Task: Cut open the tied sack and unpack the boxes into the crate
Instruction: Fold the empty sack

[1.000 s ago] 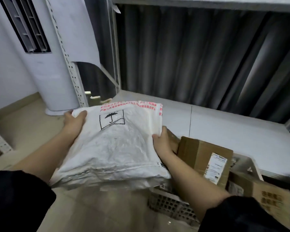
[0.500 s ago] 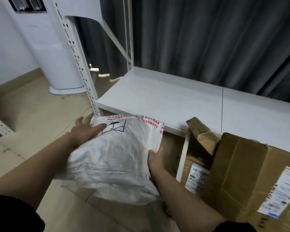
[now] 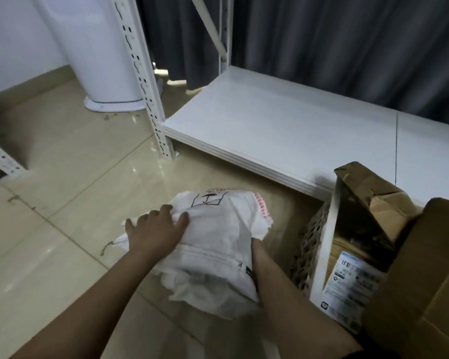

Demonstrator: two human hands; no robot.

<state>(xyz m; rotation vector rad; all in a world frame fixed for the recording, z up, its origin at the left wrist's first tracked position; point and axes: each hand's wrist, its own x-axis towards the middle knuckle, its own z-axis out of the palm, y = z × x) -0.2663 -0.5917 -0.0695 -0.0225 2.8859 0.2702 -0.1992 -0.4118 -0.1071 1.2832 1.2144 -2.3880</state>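
The folded white woven sack (image 3: 218, 242), with red print and a black umbrella mark, lies low over the tiled floor. My left hand (image 3: 156, 229) presses flat on its left side, fingers spread. My right hand (image 3: 255, 246) is tucked under the sack's right edge, mostly hidden, gripping it. To the right stands the crate (image 3: 309, 250) with lattice walls, holding cardboard boxes: a crumpled brown one (image 3: 368, 200), a labelled one (image 3: 353, 275) and a large one (image 3: 420, 281) at the near right.
A low white shelf board (image 3: 283, 130) runs behind the crate, carried by a perforated white upright (image 3: 143, 79). A white cylindrical unit (image 3: 101, 60) stands at the back left. Dark curtains (image 3: 347, 42) hang behind. Beige floor tiles (image 3: 62, 164) spread to the left.
Both hands have lowered the folded sack from chest height down to the floor beside the crate. My view has tilted downward and the left hand now lies flatter on top.
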